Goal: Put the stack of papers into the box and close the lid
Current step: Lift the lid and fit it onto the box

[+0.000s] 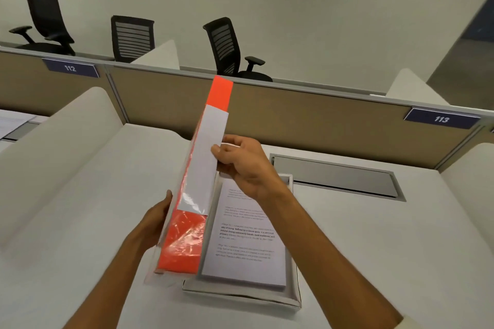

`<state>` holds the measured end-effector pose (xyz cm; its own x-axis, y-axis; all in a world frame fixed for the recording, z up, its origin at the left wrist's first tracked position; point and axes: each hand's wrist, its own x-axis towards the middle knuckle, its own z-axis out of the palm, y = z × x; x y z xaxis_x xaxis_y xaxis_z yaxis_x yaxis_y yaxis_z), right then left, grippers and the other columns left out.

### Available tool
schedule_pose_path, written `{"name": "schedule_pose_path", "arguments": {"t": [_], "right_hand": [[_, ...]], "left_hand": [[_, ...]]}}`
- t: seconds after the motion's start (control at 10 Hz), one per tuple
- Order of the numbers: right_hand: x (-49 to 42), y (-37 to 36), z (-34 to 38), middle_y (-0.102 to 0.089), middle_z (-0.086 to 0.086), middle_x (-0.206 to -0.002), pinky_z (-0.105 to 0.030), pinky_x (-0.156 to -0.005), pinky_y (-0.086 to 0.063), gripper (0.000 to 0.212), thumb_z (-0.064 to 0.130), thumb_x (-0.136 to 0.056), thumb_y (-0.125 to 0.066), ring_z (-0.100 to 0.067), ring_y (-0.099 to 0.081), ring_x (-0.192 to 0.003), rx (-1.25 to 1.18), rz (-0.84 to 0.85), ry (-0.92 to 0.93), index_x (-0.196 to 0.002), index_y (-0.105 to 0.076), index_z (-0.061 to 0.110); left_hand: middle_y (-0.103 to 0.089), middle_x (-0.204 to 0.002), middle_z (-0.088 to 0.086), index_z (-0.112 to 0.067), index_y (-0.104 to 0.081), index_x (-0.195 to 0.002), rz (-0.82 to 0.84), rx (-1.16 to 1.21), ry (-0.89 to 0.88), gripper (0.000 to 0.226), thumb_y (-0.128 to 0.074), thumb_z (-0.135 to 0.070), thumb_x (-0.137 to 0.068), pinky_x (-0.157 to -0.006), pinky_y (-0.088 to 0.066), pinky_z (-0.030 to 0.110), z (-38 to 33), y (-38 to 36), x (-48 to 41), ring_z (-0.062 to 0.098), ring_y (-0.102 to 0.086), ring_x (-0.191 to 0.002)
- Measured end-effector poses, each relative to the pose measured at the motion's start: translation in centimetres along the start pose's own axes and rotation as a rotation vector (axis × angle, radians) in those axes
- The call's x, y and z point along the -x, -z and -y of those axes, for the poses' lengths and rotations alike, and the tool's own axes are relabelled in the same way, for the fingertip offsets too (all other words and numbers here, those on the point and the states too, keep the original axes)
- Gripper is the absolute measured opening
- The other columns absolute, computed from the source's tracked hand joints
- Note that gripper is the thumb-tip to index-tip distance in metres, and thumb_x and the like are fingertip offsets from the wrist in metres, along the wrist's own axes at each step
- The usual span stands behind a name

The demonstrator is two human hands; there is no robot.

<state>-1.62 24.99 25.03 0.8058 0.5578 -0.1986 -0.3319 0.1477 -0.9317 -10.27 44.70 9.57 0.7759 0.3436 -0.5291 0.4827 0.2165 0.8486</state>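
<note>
Papers (244, 243) lie flat in the box (294, 299) on the desk (374, 235). I hold the lid (200, 168), orange with a white label, raised on edge along the box's left side. My left hand (156, 219) grasps its lower outer face; my right hand (246, 165) pinches its inner edge higher up, above the papers.

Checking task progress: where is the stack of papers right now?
In the head view it lies inside the open box on the desk, centre-right, just right of the raised orange lid: the stack of papers.
</note>
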Motion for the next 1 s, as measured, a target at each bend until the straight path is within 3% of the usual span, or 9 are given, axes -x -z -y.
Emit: {"name": "schedule_pose_path", "arguments": {"t": [0.1, 0.2, 0.3, 0.4, 0.5, 0.6, 0.8, 1.0], "right_hand": [[1.4, 3.3, 0.2, -0.07, -0.02, -0.108, -0.043, -0.091, -0.056, 0.033, 0.0, -0.092, -0.059, -0.029, -0.069, -0.097, -0.001, -0.045, 0.021, -0.124, -0.057, -0.006], [2.6, 7.4, -0.4, -0.071, -0.017, -0.114, -0.039, -0.085, -0.06, 0.038, 0.013, -0.093, -0.061, -0.027, -0.072, -0.097, 0.15, -0.17, 0.009, -0.129, -0.054, 0.001], [3.1, 9.7, -1.7, -0.065, -0.011, -0.125, -0.042, -0.089, -0.058, 0.047, 0.036, -0.093, -0.059, -0.025, -0.069, -0.102, 0.361, -0.285, -0.051, -0.131, -0.048, 0.011], [3.9, 12.2, -4.7, -0.054, -0.003, -0.138, -0.047, -0.1, -0.051, 0.061, 0.058, -0.092, -0.047, -0.025, -0.06, -0.118, 0.636, -0.363, -0.119, -0.141, -0.039, 0.022], [4.2, 13.9, -7.1, -0.052, -0.002, -0.141, -0.042, -0.098, -0.049, 0.061, 0.058, -0.095, -0.037, -0.022, -0.06, -0.117, 0.719, -0.365, -0.124, -0.145, -0.035, 0.023], [4.8, 16.0, -10.6, -0.057, -0.003, -0.136, -0.03, -0.087, -0.049, 0.048, 0.047, -0.101, -0.03, -0.011, -0.061, -0.098, 0.756, -0.385, -0.12, -0.142, -0.038, 0.022], [5.1, 17.9, -15.0, -0.054, -0.008, -0.137, -0.039, -0.102, -0.046, 0.049, 0.042, -0.103, -0.024, -0.023, -0.056, -0.12, 0.761, -0.449, -0.165, -0.147, -0.032, 0.021], [5.1, 19.7, -17.9, -0.053, -0.007, -0.132, -0.035, -0.099, -0.045, 0.053, 0.046, -0.102, -0.024, -0.02, -0.055, -0.118, 0.778, -0.505, -0.154, -0.15, -0.029, 0.024]], "left_hand": [[-0.076, -0.078, 0.007, -0.013, -0.068, -0.102, 0.101, 0.043, 0.004, 0.049, -0.049, -0.057, -0.092, -0.069, -0.057, 0.039, 1.7, -0.3, -2.1, 0.025, -0.072, -0.072], [-0.076, -0.108, 0.0, -0.033, -0.07, -0.115, 0.057, -0.065, -0.093, 0.049, -0.051, -0.067, -0.085, -0.079, -0.057, 0.039, 2.0, -0.5, -2.3, 0.022, -0.074, -0.097], [-0.071, -0.121, -0.008, -0.05, -0.062, -0.12, 0.045, -0.154, -0.184, 0.046, -0.045, -0.072, -0.084, -0.085, -0.056, 0.037, 2.5, -0.7, -2.1, 0.017, -0.07, -0.108], [-0.056, -0.141, -0.008, -0.052, -0.044, -0.136, -0.058, -0.323, -0.279, 0.053, -0.034, -0.073, -0.088, -0.105, -0.047, 0.046, 3.5, -1.6, -2.3, 0.022, -0.057, -0.126], [-0.047, -0.15, -0.002, -0.042, -0.034, -0.147, -0.111, -0.432, -0.317, 0.06, -0.03, -0.067, -0.093, -0.111, -0.038, 0.053, 4.0, -2.6, -2.3, 0.028, -0.049, -0.135], [-0.049, -0.149, 0.003, -0.035, -0.031, -0.15, -0.115, -0.526, -0.369, 0.06, -0.028, -0.061, -0.096, -0.108, -0.04, 0.051, 4.7, -4.1, -1.9, 0.032, -0.05, -0.132], [-0.058, -0.136, 0.008, -0.032, -0.026, -0.152, -0.106, -0.667, -0.376, 0.063, -0.022, -0.06, -0.096, -0.105, -0.047, 0.05, 5.6, -5.3, -2.7, 0.029, -0.058, -0.12], [-0.059, -0.124, 0.008, -0.033, -0.021, -0.153, -0.133, -0.772, -0.373, 0.065, -0.018, -0.062, -0.094, -0.095, -0.052, 0.045, 6.8, -6.4, -3.4, 0.024, -0.058, -0.109]]}}
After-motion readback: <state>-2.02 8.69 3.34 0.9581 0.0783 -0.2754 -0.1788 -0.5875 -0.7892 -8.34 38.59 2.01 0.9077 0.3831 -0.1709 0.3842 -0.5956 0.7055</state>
